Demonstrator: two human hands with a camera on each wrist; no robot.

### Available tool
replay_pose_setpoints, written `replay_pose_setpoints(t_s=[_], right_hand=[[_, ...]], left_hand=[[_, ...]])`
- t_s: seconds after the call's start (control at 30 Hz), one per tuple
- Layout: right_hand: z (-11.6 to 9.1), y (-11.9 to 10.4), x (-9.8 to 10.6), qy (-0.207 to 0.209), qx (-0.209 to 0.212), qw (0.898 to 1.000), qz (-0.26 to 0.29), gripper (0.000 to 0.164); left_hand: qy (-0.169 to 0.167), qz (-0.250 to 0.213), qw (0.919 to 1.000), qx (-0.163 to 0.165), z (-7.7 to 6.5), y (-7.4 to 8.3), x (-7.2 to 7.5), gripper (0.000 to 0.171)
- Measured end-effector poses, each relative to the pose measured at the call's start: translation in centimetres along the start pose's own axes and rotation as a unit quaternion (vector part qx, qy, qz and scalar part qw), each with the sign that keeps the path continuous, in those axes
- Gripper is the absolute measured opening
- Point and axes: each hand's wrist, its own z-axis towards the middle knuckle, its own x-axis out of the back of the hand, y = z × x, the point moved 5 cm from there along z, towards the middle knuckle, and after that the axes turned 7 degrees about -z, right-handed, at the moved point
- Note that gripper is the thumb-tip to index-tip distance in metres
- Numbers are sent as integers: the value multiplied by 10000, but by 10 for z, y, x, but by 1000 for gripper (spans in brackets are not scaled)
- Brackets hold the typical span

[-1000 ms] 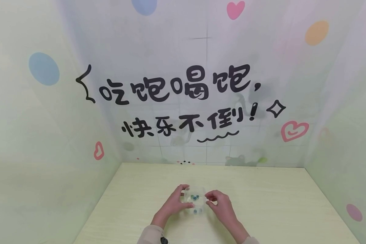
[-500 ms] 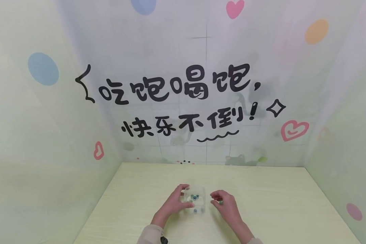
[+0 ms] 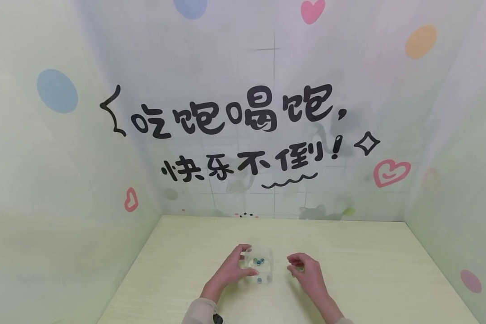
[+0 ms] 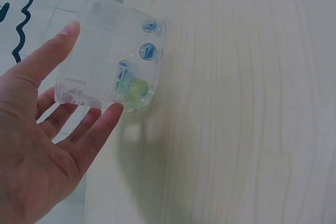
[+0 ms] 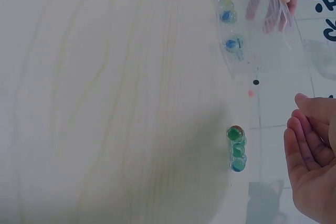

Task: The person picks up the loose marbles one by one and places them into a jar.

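My left hand [image 3: 230, 269] grips a clear plastic box [image 3: 269, 266] from its left side, thumb on the near side and fingers farther back. Several blue and green glass marbles [image 4: 148, 51] lie inside it. To the right of the box, my right hand [image 3: 308, 272] hovers above the table, fingers loosely bent and thumb near the index fingertip. Nothing shows between them in the right wrist view. Below that hand, several green and blue marbles [image 5: 237, 150] sit close together on the table, mostly hidden by the hand in the head view.
The pale wood-grain table [image 3: 360, 256] extends around both hands. Printed walls [image 3: 210, 67] with black lettering, hearts and dots enclose it at the back and on both sides.
My right hand has drawn away from the box to the right, and green marbles now show beneath it. The left hand and the box have stayed in place.
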Motion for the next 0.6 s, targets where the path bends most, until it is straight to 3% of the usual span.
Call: replay_pose_setpoints(t_s=[0.6], right_hand=[[-6, 22, -6, -273, -239, 9993, 57, 23]], left_hand=[[-10, -40, 10000, -4, -1, 1, 0, 77]])
